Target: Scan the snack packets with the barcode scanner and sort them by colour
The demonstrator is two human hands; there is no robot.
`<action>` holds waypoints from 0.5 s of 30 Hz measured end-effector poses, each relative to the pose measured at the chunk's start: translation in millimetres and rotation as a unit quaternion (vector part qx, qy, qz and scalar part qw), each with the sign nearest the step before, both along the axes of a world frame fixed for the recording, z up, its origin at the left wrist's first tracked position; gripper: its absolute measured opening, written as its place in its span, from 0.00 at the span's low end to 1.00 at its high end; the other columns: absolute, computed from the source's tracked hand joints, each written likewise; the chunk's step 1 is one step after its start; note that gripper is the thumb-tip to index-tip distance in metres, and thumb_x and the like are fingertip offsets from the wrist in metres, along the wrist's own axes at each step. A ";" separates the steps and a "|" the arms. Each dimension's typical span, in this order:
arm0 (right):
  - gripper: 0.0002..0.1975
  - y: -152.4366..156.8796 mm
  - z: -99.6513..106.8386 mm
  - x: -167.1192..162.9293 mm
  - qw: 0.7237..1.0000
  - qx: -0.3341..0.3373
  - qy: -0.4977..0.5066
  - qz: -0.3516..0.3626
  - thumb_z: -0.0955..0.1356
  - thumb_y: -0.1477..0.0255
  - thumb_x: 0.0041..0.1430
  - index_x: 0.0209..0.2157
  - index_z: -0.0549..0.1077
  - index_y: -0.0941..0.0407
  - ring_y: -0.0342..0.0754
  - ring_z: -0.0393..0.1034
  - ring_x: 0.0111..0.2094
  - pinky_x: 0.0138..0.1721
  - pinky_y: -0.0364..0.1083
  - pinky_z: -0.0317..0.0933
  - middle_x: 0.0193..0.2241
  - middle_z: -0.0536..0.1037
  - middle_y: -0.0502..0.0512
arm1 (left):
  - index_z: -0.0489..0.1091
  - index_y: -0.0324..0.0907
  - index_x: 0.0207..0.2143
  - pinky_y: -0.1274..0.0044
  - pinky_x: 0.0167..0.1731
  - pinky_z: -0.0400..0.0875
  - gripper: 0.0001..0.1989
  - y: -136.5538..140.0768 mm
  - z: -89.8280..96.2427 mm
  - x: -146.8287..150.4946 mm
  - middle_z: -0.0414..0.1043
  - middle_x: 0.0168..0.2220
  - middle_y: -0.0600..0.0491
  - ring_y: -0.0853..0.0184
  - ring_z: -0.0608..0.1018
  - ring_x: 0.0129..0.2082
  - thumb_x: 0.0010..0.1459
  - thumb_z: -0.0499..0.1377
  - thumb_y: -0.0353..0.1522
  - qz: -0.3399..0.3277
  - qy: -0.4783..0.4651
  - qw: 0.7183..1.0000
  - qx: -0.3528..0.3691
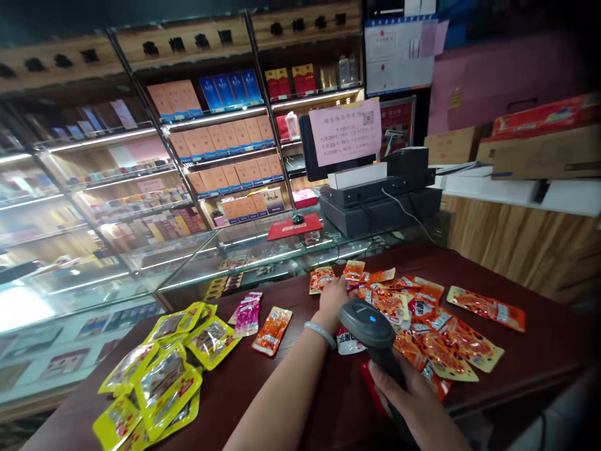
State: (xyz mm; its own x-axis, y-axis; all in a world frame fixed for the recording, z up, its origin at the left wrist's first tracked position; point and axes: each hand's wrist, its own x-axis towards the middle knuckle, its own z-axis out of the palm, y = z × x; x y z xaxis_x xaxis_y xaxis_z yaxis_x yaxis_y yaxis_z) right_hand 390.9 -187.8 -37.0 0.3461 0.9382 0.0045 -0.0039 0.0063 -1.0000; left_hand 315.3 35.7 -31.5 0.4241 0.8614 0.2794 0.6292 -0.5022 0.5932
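I am watching the left hand (334,297) sitting at the far left of the piled orange packets (451,338); its fingertips are hiding from me, so I cannot tell whether they are gripping. The right hand (408,388) is wrapping round the scanner (369,322), whose head is hanging over the pile's left part. I am judging this as the step of picking out a packet, and the next move as calling for a clean pinch, since many are overlapping. The pile is lying on the table (225,388). At left, yellow packets (162,382) are showing something brown through clear windows; purple packets (247,313) are lying between them and a lone orange packet (272,330).
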 end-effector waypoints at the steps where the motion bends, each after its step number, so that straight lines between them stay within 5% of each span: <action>1: 0.29 1.0 -0.8 3.0 1.000 -0.002 0.002 -0.004 0.75 0.45 0.45 0.38 0.81 0.54 0.58 0.78 0.37 0.38 0.48 0.73 0.32 0.85 0.56 | 0.75 0.36 0.51 0.60 0.57 0.65 0.20 4.0 -0.4 4.7 0.78 0.47 0.31 0.45 0.77 0.54 0.56 0.64 0.34 0.014 0.024 1.000 -0.003; 5: 0.29 2.9 -4.9 12.1 1.000 -0.008 0.006 -0.015 0.74 0.45 0.47 0.41 0.81 0.54 0.59 0.78 0.38 0.39 0.48 0.72 0.33 0.85 0.56 | 0.77 0.40 0.29 0.61 0.51 0.69 0.01 13.3 5.1 7.2 0.77 0.28 0.38 0.46 0.81 0.42 0.51 0.66 0.29 0.013 0.066 0.997 -0.026; 11: 0.31 -3.8 1.2 23.4 0.998 -0.023 0.048 -0.028 0.75 0.48 0.50 0.49 0.79 0.53 0.62 0.77 0.48 0.46 0.51 0.71 0.46 0.84 0.59 | 0.70 0.44 0.20 0.70 0.45 0.70 0.11 -10.7 33.1 -41.6 0.73 0.22 0.46 0.54 0.81 0.36 0.53 0.67 0.34 0.023 -0.045 0.999 -0.016; 15: 0.29 -5.5 9.1 23.0 0.998 -0.033 0.057 -0.026 0.74 0.48 0.50 0.48 0.79 0.53 0.63 0.76 0.51 0.49 0.52 0.71 0.45 0.85 0.58 | 0.69 0.45 0.23 0.78 0.23 0.63 0.21 -48.8 41.0 -89.9 0.68 0.16 0.54 0.66 0.73 0.17 0.60 0.58 0.49 0.082 -0.193 0.972 -0.101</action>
State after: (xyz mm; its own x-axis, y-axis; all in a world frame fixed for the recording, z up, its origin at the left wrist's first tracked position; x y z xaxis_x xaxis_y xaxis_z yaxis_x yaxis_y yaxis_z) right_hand 413.9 -193.3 -27.9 0.3890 0.9160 -0.0983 -0.1185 -0.0561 -0.9914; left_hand 225.5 -13.1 9.5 0.1738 0.9625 0.2081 0.4010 -0.2622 0.8778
